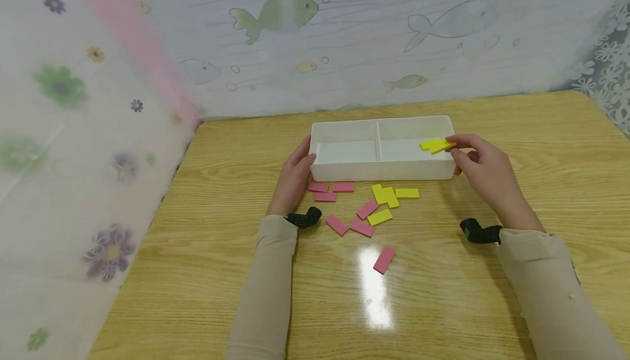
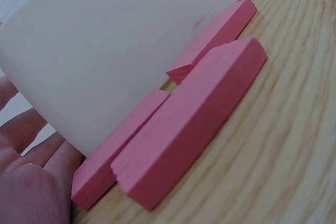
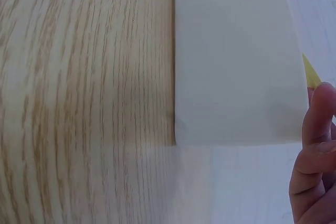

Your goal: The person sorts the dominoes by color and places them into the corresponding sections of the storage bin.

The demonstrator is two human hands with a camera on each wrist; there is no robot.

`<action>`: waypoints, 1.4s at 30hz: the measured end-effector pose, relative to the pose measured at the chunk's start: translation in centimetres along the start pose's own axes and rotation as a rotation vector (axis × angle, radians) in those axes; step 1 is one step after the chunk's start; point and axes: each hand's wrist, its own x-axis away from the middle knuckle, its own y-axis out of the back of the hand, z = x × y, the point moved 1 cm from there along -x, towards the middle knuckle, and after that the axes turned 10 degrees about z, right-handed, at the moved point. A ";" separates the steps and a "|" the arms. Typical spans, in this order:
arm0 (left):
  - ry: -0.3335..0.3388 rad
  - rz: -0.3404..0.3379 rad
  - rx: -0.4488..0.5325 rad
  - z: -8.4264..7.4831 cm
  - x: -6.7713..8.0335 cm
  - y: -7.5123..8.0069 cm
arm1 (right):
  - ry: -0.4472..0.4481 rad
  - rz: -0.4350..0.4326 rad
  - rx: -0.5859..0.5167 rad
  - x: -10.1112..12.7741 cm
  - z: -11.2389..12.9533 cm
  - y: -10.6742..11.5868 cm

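Observation:
A white two-compartment box (image 1: 344, 171) stands on the table. At its left end, my left hand (image 1: 291, 178) rests against the outer wall, thumb near the front corner; in the left wrist view, the fingers (image 2: 23, 129) lie along that end. My right hand (image 1: 484, 166) pinches yellow blocks (image 1: 437, 145) between thumb and fingertips at the right rim, above the right compartment. In the right wrist view the box wall (image 3: 236, 66) hides most of them. Pink blocks (image 1: 325, 197) lie close to the box front, beside several yellow blocks (image 1: 391, 197).
More pink blocks (image 1: 361, 228) are scattered nearer on the wooden table (image 1: 216, 223), one pink block (image 1: 384, 260) lying closest. Behind the table hangs a fish-patterned curtain (image 1: 354, 53). Black wrist cameras sit on both wrists.

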 end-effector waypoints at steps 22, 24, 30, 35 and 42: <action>-0.011 0.021 0.038 0.1 -0.1 0.0 | -0.071 0.070 -0.052 -0.3 -0.7 -0.2; -0.012 0.020 0.029 0.0 0.0 0.0 | -0.069 0.073 -0.050 -0.2 -0.6 -0.2; -0.012 0.010 0.045 0.6 -0.2 0.3 | -0.069 0.087 -0.051 -0.2 -0.4 -0.3; -0.019 -0.004 0.046 1.8 -0.7 0.7 | -0.066 0.090 -0.054 -0.3 -0.5 -0.3; -0.019 -0.001 0.032 1.8 -0.7 0.8 | -0.045 0.092 -0.049 -0.4 -0.4 -0.3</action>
